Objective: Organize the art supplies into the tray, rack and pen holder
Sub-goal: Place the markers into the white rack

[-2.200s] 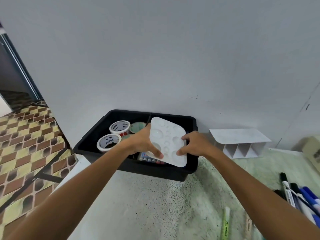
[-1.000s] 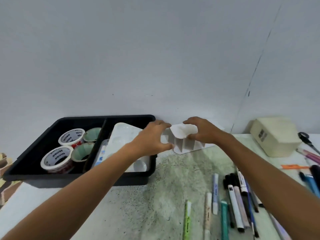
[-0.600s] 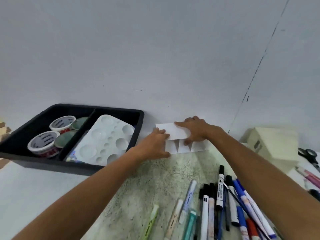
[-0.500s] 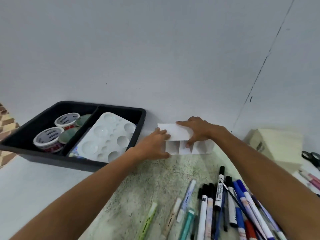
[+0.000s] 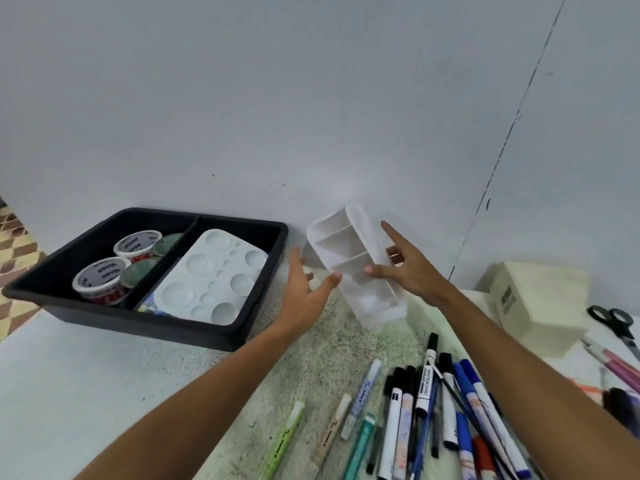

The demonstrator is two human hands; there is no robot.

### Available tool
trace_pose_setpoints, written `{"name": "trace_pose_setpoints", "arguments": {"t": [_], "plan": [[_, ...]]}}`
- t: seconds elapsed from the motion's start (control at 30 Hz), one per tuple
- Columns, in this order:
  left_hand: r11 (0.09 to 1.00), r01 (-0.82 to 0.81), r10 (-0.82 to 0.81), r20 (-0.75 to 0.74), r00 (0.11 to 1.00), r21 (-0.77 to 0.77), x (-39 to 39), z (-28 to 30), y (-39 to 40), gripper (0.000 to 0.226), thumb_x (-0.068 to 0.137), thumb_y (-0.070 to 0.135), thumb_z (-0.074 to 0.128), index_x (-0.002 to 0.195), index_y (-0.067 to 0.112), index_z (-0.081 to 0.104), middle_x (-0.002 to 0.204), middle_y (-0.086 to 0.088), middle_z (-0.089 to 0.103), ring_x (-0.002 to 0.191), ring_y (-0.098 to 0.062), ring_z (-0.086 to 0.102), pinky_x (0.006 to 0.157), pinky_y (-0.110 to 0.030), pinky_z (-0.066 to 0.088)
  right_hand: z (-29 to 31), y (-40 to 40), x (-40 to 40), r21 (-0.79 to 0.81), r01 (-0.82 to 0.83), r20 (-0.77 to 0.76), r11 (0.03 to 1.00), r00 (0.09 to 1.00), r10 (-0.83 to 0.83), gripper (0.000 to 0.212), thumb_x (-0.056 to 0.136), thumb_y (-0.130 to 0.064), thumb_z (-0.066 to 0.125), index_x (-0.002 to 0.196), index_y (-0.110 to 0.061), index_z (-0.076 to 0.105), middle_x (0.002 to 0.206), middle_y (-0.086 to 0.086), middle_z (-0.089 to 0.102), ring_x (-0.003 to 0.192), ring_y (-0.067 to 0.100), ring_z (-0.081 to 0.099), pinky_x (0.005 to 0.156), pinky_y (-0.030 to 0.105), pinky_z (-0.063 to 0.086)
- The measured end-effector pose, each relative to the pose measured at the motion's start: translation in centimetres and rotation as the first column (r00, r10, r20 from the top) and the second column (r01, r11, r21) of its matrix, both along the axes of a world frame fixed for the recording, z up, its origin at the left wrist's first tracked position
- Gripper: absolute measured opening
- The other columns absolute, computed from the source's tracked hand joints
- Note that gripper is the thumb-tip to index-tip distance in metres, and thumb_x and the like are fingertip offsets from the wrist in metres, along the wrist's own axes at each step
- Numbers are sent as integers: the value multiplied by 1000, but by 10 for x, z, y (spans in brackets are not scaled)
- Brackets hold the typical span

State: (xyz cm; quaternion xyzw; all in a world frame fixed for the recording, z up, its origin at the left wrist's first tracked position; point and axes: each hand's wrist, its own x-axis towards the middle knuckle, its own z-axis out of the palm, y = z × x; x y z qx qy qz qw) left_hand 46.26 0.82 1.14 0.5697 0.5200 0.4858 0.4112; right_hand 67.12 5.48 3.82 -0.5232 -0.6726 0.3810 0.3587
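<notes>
Right of the tray (image 5: 242, 336), the rack (image 5: 356, 265) is seen tilted between two hands, its long axis running away toward the wall; it is touched by the unclenched right hand (image 5: 407, 275), the nearer, while the left hand (image 5: 304, 292) is spread open beside it.

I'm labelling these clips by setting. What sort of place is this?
Probably a craft or art work table against a plain wall: loose markers, a paint palette in a black tray, and scissors.
</notes>
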Motion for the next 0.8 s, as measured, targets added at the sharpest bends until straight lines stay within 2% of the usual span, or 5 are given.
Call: {"name": "trace_pose_setpoints", "arguments": {"t": [0.13, 0.27, 0.4, 0.57, 0.8], "plan": [[969, 221, -198, 182, 963, -115, 8, 2, -3, 59, 96, 18, 53, 143, 37, 23, 131, 0, 53, 104, -12, 60, 68, -23, 55, -28, -21, -17, 31, 97, -269, 995, 959, -85, 109, 57, -38, 84, 149, -35, 25, 117, 5, 57, 108, 15, 58, 80, 24, 51], [962, 265, -249, 177, 952, -72, 4, -3, -11, 56, 96, 6, 47, 140, 35, 29, 121, 3, 58, 101, -7, 62, 70, -20, 53, -46, -33, -25, 2, 111, -393, 994, 914, -101, 101, 63, -14, 85, 143, -37, 29, 122, 5, 54, 117, 12, 55, 81, 18, 52], [957, 285, -273, 162, 948, -53, -2, -14, -16, 57, 95, 6, 46, 142, 32, 27, 125, 3, 55, 111, -14, 57, 78, -22, 52, -55, -36, -23, 0, 37, -317, 999, 948, -35, 103, 63, -19, 85, 148, -33, 29, 140, -4, 48, 125, 4, 50, 91, 17, 49], [952, 304, -295, 150, 944, -42, -3, -19, -13, 70, 80, 17, 49, 144, 31, 23, 131, 0, 52, 119, -17, 53, 96, -36, 49, -57, -27, -24, -6, 3, -250, 1000, 968, -5, 103, 69, -20, 84, 151, -33, 23, 152, -1, 38, 133, 16, 44, 108, 36, 42], [951, 260, -264, -3, 964, -169, -15, -25, -1, 73, 88, 3, 55, 148, 26, 21, 130, -3, 47, 104, -15, 58, 80, -30, 56, -62, -32, -30, -38, 289, -186, 957, 938, -291, 89, 60, -33, 87, 138, -16, 50, 113, 8, 65, 93, 20, 67, 81, 37, 58]]}}
